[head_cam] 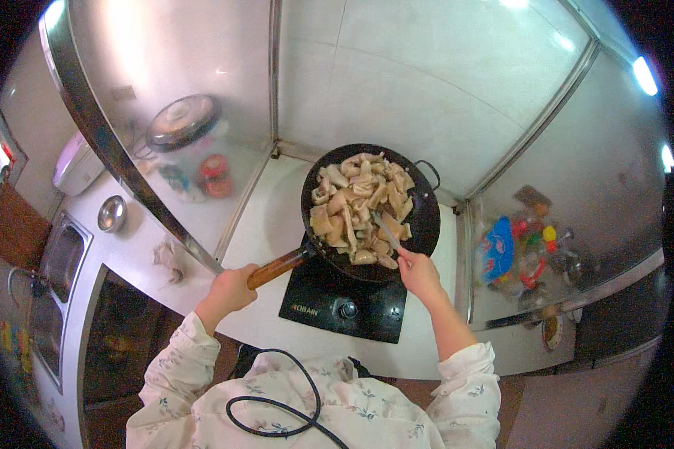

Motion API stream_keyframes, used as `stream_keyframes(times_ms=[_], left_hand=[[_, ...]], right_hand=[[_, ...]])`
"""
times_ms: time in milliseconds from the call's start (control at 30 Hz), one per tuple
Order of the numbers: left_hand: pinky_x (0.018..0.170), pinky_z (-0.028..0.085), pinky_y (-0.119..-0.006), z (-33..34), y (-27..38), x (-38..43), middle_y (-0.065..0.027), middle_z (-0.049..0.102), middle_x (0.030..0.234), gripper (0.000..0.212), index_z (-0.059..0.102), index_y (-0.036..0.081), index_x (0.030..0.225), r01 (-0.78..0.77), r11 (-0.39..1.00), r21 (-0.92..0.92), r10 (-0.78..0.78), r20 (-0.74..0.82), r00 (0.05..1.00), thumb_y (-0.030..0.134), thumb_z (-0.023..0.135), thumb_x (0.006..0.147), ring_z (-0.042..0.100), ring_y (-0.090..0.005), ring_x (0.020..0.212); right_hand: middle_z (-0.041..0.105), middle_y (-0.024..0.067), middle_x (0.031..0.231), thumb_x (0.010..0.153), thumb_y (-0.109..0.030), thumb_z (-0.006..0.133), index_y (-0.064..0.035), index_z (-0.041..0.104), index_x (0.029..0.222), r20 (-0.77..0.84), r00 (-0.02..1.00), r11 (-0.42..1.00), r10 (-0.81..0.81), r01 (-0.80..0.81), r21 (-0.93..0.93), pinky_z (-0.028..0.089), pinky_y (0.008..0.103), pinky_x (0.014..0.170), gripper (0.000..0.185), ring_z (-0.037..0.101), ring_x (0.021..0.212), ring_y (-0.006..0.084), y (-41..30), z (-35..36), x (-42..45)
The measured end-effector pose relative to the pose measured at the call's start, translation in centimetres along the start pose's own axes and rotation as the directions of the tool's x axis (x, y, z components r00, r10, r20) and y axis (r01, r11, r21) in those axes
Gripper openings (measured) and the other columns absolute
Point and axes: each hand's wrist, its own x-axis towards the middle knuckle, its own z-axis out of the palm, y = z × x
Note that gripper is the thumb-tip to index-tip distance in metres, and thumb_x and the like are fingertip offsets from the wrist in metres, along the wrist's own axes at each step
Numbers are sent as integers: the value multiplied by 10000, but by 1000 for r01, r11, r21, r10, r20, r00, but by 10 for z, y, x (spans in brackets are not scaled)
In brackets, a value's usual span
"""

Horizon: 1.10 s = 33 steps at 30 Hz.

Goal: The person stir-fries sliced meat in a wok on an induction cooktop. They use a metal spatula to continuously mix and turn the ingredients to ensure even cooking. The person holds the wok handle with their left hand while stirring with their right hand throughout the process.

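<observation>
My left hand (228,290) grips the wooden handle (283,267) of a black wok (428,224). The wok sits over a black single-burner cooktop (340,306) with a round knob (347,310) on its front panel. Pale, light-brown chunks of what looks like meat (359,202) fill much of the wok. In my right hand (420,273) is a utensil with a pale handle (387,231). Its far end is sunk among the chunks and hidden, so I cannot tell what kind it is.
Frosted panels (163,67) in metal frames stand left, behind and right of the wok. On the left counter are a metal bowl (112,214), a crumpled cloth (168,261) and a sink (67,258). Blurred colourful items (497,250) show through the right panel. A black cord (275,398) loops before my torso.
</observation>
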Motion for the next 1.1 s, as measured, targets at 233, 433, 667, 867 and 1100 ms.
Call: stream_keyframes(times_ms=[233,433,667,867,1100], left_hand=[[680,470,-438,6,-2,0,-164,614,790,391,537,177,1059,40,999,25,-39,-55,998,156,574,670,593,-349,777],[690,471,-426,3,0,1,-154,618,803,392,549,180,1056,43,999,2,-42,-66,997,146,572,666,593,-343,782],[704,466,-423,-6,-1,-1,-164,615,803,392,555,172,1047,12,1000,-12,-13,-53,999,136,571,658,589,-343,790],[704,466,-423,-11,4,-1,-171,614,801,388,553,155,1041,7,1000,-5,-7,-2,1000,135,573,654,587,-348,785],[693,465,-420,-8,2,2,-185,607,816,396,549,148,1045,-20,999,-38,20,0,1000,118,575,651,588,-353,782]], right_hand=[[619,157,900,829,-244,476,-171,606,1074,156,987,987,47,-22,-160,475,429,722,287,594,822,339,-5,-23,2],[621,173,837,832,-260,476,-180,611,1066,241,967,931,83,10,-365,480,419,723,281,607,795,329,6,-98,-42],[616,197,807,794,-224,534,-147,643,1006,245,956,912,162,-50,-408,487,378,706,250,609,769,327,-17,-195,-64],[623,188,793,794,-234,547,-154,632,1029,396,904,967,159,-63,-246,485,379,703,261,616,767,316,-15,-144,-37],[620,200,849,811,-213,525,-111,619,1046,168,986,999,19,-25,35,481,382,721,273,611,805,331,4,-41,6]])
